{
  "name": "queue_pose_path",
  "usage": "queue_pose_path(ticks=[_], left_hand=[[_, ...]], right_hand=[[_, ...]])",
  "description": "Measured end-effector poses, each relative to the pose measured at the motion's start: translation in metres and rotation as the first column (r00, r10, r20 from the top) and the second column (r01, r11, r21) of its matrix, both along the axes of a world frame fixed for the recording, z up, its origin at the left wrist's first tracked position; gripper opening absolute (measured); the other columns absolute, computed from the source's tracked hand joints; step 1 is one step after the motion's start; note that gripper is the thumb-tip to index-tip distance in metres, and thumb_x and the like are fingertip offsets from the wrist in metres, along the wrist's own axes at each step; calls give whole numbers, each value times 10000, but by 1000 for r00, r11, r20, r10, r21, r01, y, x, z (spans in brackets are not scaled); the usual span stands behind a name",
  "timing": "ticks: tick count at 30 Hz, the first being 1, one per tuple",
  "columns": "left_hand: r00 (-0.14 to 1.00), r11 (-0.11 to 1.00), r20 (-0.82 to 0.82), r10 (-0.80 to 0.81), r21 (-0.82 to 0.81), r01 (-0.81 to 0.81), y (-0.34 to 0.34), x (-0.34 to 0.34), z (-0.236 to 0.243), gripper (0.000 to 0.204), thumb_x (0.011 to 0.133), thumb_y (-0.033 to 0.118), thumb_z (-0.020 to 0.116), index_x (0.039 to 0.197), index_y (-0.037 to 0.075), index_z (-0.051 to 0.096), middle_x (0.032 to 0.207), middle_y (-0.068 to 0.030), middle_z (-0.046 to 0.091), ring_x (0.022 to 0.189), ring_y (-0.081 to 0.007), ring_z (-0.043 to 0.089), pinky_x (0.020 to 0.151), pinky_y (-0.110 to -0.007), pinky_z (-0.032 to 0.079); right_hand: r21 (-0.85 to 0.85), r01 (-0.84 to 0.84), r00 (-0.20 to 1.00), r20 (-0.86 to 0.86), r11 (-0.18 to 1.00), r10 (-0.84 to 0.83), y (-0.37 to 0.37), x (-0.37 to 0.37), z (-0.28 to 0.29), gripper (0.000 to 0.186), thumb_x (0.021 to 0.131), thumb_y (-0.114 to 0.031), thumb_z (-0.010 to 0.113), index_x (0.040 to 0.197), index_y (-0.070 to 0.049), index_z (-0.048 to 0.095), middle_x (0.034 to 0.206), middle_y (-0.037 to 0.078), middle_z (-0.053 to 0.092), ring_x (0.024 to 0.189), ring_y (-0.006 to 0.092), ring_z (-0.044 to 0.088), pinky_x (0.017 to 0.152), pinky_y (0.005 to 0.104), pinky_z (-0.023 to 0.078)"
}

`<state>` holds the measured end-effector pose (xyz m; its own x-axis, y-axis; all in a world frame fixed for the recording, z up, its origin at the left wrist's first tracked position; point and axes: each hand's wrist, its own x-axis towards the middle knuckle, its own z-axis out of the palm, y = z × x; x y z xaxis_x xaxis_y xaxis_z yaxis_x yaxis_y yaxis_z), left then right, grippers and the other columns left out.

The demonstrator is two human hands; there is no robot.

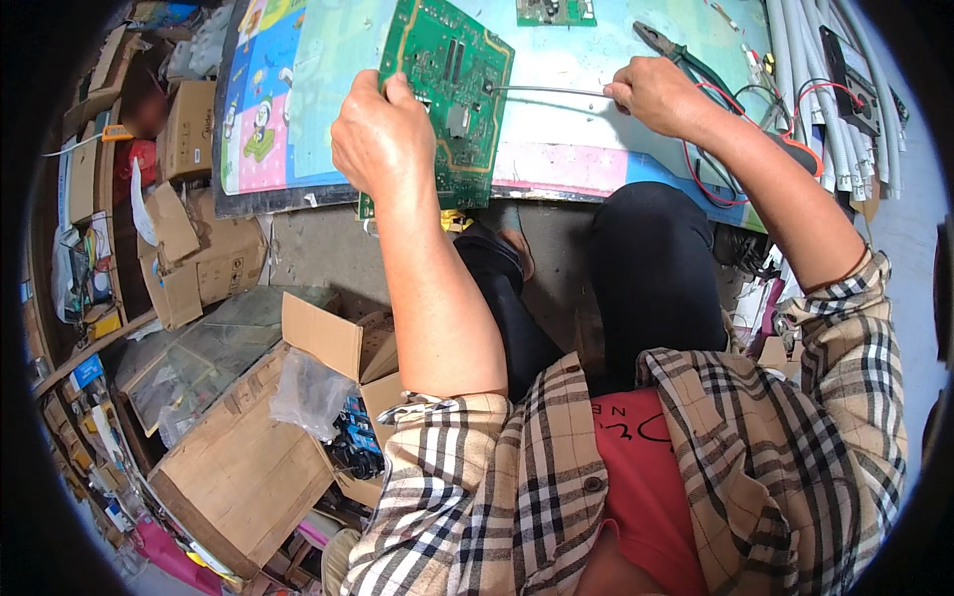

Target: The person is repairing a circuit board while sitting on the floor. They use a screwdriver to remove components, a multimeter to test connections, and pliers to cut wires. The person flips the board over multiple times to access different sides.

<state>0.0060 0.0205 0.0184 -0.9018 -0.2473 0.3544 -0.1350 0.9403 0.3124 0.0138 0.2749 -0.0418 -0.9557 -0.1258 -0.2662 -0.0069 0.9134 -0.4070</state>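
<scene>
My left hand [383,134] grips a large green circuit board [457,109] by its left side, holding it tilted up above the near edge of the mat-covered worktop [556,139]. My right hand [651,94], to the right of it, is closed on the end of a thin grey rod [547,89], which reaches left to the board's face near a small component. Just beyond my right hand lie black-handled pliers [686,70] and red and black wires [711,89]. A smaller green board [556,10] lies at the far edge.
Pale tubes [800,70] and a black meter [845,79] lie at the right of the worktop. At left are cardboard boxes [189,129] on shelving and an open box [318,338] with plastic wrap beside a wooden board [234,467]. My knees are below the worktop's edge.
</scene>
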Motion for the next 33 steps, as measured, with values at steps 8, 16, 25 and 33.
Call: queue_pose_path(ticks=[8,16,25,33], left_hand=[[1000,1000,25,-1,7,0,3,0,4,219,832,245,628,928,52,666,782,-195,668,781,-399,638,697,-474,483],[995,1000,103,-12,20,10,4,2,5,262,837,248,615,1007,52,650,849,-200,673,841,-401,636,742,-468,484],[992,997,103,-75,-17,77,15,9,10,198,860,161,567,1000,29,617,838,-209,669,827,-412,633,728,-473,482],[992,996,90,-83,-10,85,13,7,8,205,862,159,565,1006,24,619,857,-215,668,836,-413,633,734,-476,481]], right_hand=[[11,4,967,-255,1000,-1,8,12,-9,257,755,-208,715,711,12,591,807,190,601,779,363,605,713,433,479],[-23,45,999,-23,999,-46,24,32,-5,338,879,-298,592,788,23,645,733,241,627,725,414,618,691,466,490],[228,115,988,72,967,-135,33,66,-10,377,936,-301,473,865,12,671,805,256,642,781,414,636,713,468,508],[256,117,989,56,960,-135,35,70,-9,351,926,-278,485,870,12,674,840,259,646,815,401,641,738,465,511]])
